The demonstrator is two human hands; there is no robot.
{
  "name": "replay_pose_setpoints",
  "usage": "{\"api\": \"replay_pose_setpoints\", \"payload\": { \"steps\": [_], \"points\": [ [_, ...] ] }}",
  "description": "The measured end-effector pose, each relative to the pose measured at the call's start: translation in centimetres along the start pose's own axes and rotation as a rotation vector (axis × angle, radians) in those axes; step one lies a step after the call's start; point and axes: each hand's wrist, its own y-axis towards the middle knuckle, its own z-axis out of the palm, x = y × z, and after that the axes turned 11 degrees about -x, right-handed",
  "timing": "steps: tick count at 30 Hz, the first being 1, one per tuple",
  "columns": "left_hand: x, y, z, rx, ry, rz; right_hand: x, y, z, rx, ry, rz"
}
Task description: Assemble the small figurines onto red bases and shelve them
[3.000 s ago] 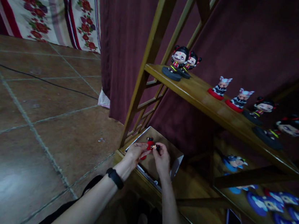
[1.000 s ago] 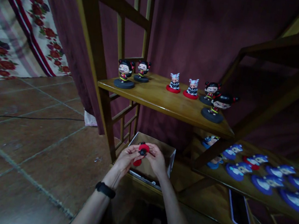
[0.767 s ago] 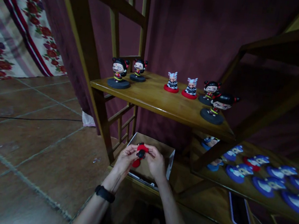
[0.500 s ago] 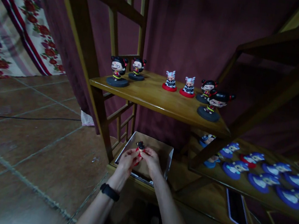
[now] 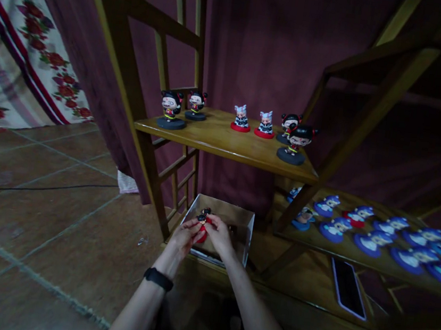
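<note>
Over an open cardboard box [image 5: 249,238], my left hand [image 5: 185,237] and my right hand [image 5: 218,236] grip a small black-haired figurine [image 5: 202,219] with red on it. The fingers of both hands are closed around it from either side, so much of its body is hidden. Just behind its head shows another dark, black-haired shape [image 5: 207,211]; whether it is held or lies in the box I cannot tell. A black band [image 5: 158,279] is on my left wrist.
Black-haired figurines [image 5: 170,109] on dark bases and two white-haired figurines [image 5: 265,124] on red bases stand on the wooden shelf [image 5: 223,145] above. Several blue-haired figurines [image 5: 374,243] fill the lower right shelf. A phone [image 5: 348,288] lies below them.
The view has shifted slightly, so the upper shelf's figurines appear further left. Both hands still hold the figurine over the box, its head now turned or tilted differently.
</note>
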Motion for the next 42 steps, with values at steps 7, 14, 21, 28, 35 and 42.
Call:
{"api": "replay_pose_setpoints", "payload": {
  "steps": [7, 14, 21, 28, 35, 42],
  "points": [
    [-0.9, 0.0, -0.5, 0.161, 0.008, 0.087, -0.1, 0.4, -0.1, -0.005, -0.121, -0.175],
    [-1.8, -0.8, 0.5, 0.228, 0.063, 0.262, 2.8, 0.2, -1.0, 0.052, -0.012, -0.237],
    [-2.5, -2.0, 1.2, 0.218, 0.156, 0.426, 4.0, 0.2, -1.9, 0.101, 0.074, -0.334],
    [-2.5, -2.4, 1.2, 0.195, 0.171, 0.48, 4.8, -0.6, -2.1, 0.028, -0.055, -0.42],
    [-1.4, -1.1, 1.2, 0.193, 0.072, 0.25, 2.9, -0.2, -1.0, -0.014, 0.056, -0.173],
    [-0.6, 0.2, 0.6, 0.035, 0.013, 0.042, 1.5, -0.2, -0.4, -0.042, 0.101, 0.08]
  ]
}}
